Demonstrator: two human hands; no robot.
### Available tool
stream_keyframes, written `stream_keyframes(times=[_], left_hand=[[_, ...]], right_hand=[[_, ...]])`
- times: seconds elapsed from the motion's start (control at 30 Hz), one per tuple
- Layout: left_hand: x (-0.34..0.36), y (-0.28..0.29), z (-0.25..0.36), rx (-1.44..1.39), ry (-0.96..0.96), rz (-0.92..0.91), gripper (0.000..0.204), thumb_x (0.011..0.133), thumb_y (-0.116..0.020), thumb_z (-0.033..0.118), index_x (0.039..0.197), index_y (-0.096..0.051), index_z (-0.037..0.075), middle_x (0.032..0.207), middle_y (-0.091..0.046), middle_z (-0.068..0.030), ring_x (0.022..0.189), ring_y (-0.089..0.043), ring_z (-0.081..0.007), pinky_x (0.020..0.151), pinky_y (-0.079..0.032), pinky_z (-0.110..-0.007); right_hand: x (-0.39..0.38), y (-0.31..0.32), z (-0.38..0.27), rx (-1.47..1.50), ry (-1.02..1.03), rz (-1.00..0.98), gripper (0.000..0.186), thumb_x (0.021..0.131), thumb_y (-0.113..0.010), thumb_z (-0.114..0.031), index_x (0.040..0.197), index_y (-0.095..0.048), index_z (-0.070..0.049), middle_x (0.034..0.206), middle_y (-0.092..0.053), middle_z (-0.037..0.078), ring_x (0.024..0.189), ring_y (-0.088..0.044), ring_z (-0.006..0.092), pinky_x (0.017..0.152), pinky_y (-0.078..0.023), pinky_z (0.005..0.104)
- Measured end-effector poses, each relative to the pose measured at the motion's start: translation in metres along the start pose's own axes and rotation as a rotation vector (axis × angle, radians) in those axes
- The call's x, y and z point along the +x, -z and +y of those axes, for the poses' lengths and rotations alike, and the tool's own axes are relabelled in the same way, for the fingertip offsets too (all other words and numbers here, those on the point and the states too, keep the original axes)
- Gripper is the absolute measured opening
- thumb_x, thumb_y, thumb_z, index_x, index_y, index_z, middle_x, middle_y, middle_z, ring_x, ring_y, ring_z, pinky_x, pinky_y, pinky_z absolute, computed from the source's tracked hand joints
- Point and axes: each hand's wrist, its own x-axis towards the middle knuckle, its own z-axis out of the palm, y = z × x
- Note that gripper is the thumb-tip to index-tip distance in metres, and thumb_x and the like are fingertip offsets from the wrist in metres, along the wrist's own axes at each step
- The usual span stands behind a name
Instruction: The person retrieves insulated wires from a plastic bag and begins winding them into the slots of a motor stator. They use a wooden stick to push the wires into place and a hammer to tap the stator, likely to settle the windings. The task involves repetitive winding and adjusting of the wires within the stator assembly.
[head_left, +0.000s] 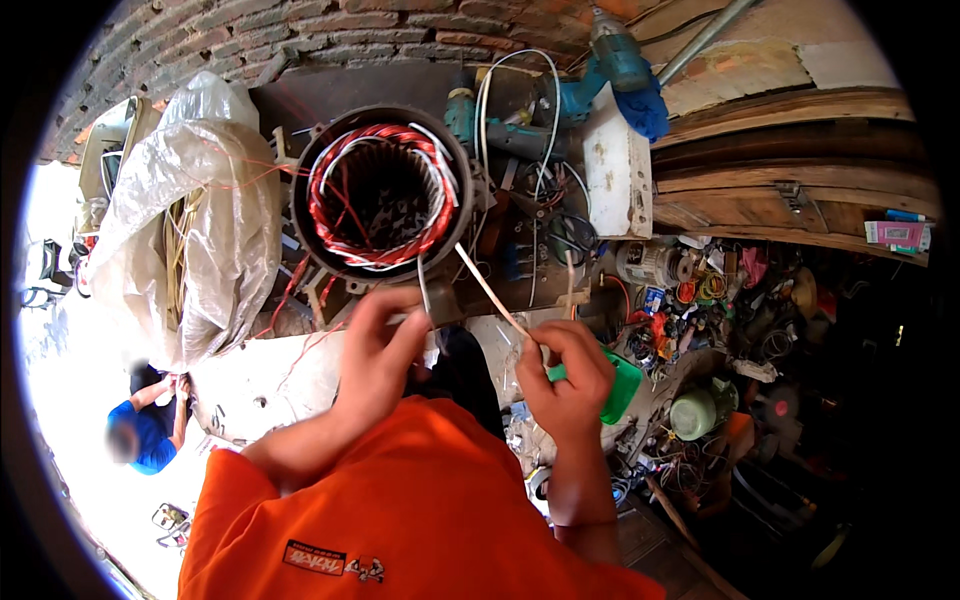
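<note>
In front of me stands a round motor stator (466,195) with its open bore facing up. Red windings (322,190) and white insulating sleeves ring the bore. A pale sleeved lead (487,278) runs from the near right rim down to my right hand (568,375), which pinches its end between thumb and fingers. My left hand (382,345) is just below the near rim, slightly blurred, its thumb and index fingertips at a short white sleeve (425,283) hanging from the stator. Thin red wires trail off to the left.
Left of the stator lies a clear plastic bag (235,215). Teal power tools (515,138) and a white box (612,170) are at right. A green container (622,385) shows behind my right hand. Clutter covers the right floor; a person in blue (150,430) is at lower left.
</note>
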Motion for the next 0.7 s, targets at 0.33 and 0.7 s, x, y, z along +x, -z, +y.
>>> stream_keyframes(times=[0.33,0.7], left_hand=[[-0.01,-0.129,0.002,1.17,-0.797,-0.197,0.019,0.083,-0.071,0.011,0.1,-0.069,0.004,0.088,-0.066,-0.0088,0.07,-0.067,-0.0302,0.059,-0.053,-0.037],[0.07,-0.143,-0.099,0.472,-0.358,0.418,0.022,0.095,-0.064,0.02,0.097,-0.07,-0.001,0.073,-0.064,-0.0045,0.067,-0.055,-0.0086,0.062,-0.048,-0.028]], right_hand=[[0.016,0.082,0.069,-0.054,0.379,-0.269,0.017,0.07,-0.072,0.002,0.084,-0.064,-0.003,0.084,-0.066,0.009,0.074,-0.065,0.0293,0.064,-0.052,0.0381],[0.073,0.027,0.259,-0.066,0.132,-0.124,0.015,0.086,-0.068,-0.01,0.099,-0.066,-0.003,0.092,-0.064,0.014,0.085,-0.063,0.0369,0.077,-0.052,0.0461]])
